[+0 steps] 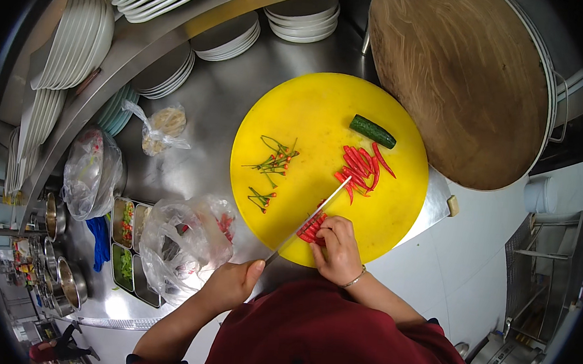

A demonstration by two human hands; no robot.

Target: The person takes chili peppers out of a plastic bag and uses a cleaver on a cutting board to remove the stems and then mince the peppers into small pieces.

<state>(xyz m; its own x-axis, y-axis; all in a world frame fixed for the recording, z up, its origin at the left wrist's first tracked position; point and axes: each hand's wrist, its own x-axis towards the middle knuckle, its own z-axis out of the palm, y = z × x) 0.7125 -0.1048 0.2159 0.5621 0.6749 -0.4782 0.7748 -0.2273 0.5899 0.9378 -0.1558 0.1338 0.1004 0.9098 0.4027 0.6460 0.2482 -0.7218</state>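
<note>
My left hand [234, 284] grips a knife [320, 208] by its handle. The blade slants up and right over a round yellow cutting board [287, 104], along the left side of a bunch of red chilies [312, 229]. Bent fingers of my right hand [338, 250] rest on that bunch, close to the blade. Beyond the knife tip lies a loose pile of whole red chilies [362, 167], with a piece of cucumber [372, 131] above it. Cut green chili stems [275, 163] with red ends are spread on the board's left part.
A large round wooden board [458, 87] stands at the upper right. Left are an open plastic bag [184, 245], metal containers [125, 243] of chopped vegetables and a small tied bag [164, 128]. Stacked plates [302, 18] sit near the shelf. Another person [60, 347] is far off, lower left.
</note>
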